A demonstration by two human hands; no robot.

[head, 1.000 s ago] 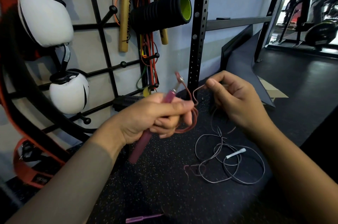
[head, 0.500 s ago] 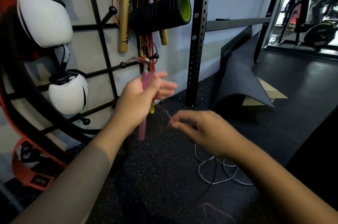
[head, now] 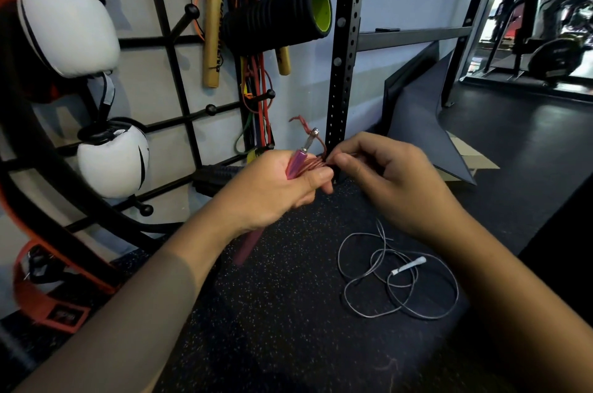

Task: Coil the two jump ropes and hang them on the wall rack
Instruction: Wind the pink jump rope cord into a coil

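Note:
My left hand (head: 276,190) grips the pink handle (head: 296,163) of the red jump rope, with several loops of its red cord (head: 316,165) held against the handle. The handle's lower end (head: 247,248) sticks out below my fist. My right hand (head: 385,181) pinches the red cord right beside my left thumb. The grey jump rope (head: 398,283) lies in loose loops on the floor below my right wrist, its white handle (head: 409,265) among them. The black wall rack (head: 179,78) with ball-tipped pegs stands to the left.
White boxing gloves (head: 64,23), wooden sticks (head: 213,23), a black foam roller (head: 279,19) and coloured bands (head: 256,110) hang on the rack. A black upright post (head: 345,49) stands behind my hands. A folded dark mat (head: 420,123) lies at the right on the speckled floor.
My left hand has come down from its raised position with the handle. My right hand has risen from the floor side to meet it, bringing the red cord to the handle.

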